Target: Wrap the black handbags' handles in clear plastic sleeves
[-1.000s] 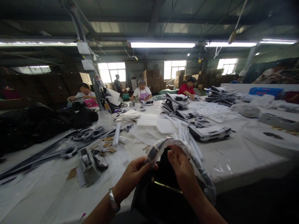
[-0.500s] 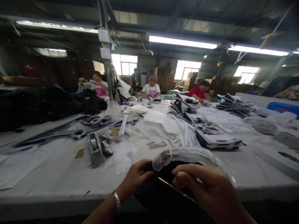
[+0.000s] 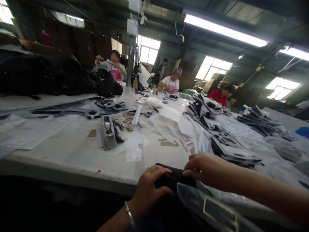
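Observation:
A black bag point(image 3: 173, 180) lies at the near edge of the white worktable point(image 3: 72, 151). My left hand point(image 3: 151, 189) grips its top edge, fingers curled over the black fabric. My right hand point(image 3: 205, 167) reaches in from the right and presses closed fingers on the same edge. A plastic-wrapped handle with a gold buckle point(image 3: 217, 211) hangs in front of the bag, below my right forearm.
A grey tape dispenser point(image 3: 107, 132) stands left of centre, with tape rolls point(image 3: 109, 105) behind it. White sheets point(image 3: 166, 124), white tubes point(image 3: 199, 141) and stacked wrapped pieces point(image 3: 231, 151) cover the right side. Black bags point(image 3: 43, 77) are piled far left. Several people work at the far end.
The view swung left and down. The wrapped handle dropped from above the bag to in front of it, and both hands moved onto the bag's top edge.

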Demonstrator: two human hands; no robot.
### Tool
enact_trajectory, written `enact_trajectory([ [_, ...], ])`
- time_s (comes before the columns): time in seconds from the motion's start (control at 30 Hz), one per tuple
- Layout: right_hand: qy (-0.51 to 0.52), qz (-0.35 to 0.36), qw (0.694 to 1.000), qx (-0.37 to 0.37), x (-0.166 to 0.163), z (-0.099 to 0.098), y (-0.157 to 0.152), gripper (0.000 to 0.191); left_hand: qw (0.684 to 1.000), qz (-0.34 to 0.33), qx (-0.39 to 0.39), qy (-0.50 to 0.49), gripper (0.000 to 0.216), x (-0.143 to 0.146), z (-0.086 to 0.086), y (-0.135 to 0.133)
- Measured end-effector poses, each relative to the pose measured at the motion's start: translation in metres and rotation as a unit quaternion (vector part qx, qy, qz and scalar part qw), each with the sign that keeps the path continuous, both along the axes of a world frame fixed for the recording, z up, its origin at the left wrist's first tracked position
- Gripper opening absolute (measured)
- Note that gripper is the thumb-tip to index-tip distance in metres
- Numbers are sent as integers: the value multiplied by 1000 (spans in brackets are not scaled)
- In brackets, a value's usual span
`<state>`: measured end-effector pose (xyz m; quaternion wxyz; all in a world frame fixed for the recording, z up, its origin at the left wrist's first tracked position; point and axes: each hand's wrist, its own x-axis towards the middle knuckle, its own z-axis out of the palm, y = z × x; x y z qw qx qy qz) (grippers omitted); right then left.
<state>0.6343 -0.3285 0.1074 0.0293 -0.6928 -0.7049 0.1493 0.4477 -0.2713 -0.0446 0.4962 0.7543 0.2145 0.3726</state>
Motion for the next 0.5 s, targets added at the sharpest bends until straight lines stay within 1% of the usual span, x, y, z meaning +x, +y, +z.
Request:
enact_trajectory([
  [0.07, 80, -56, 993, -65, -3, -5, -3, 38, 1000, 13, 5, 3, 36, -2, -5, -7],
  [0.1, 100, -87, 986, -99, -7, -8, -5, 45, 1000, 18, 16, 3, 32, -3, -7, -10],
  [0.17, 104, -135, 974, -147, -17, -13, -13, 52, 999, 19, 46, 0, 29, -5, -9, -14],
  [0.23, 91, -155, 969, -172, -27, -17, -23, 52, 997, 12, 76, -12, 32, -8, -11, -17],
  [0.3, 100, -154, 963, -195, -35, -19, -33, 50, 994, -8, 103, -34, 35, -9, -12, -19],
  [0.4, 140, -121, 955, -231, -43, -21, -42, 33, 984, -45, 148, -90, 43, -10, -15, -21],
  [0.5, 165, -122, 933, -297, -46, -22, -49, 21, 972, -88, 188, -109, 44, -14, -18, -22],
])
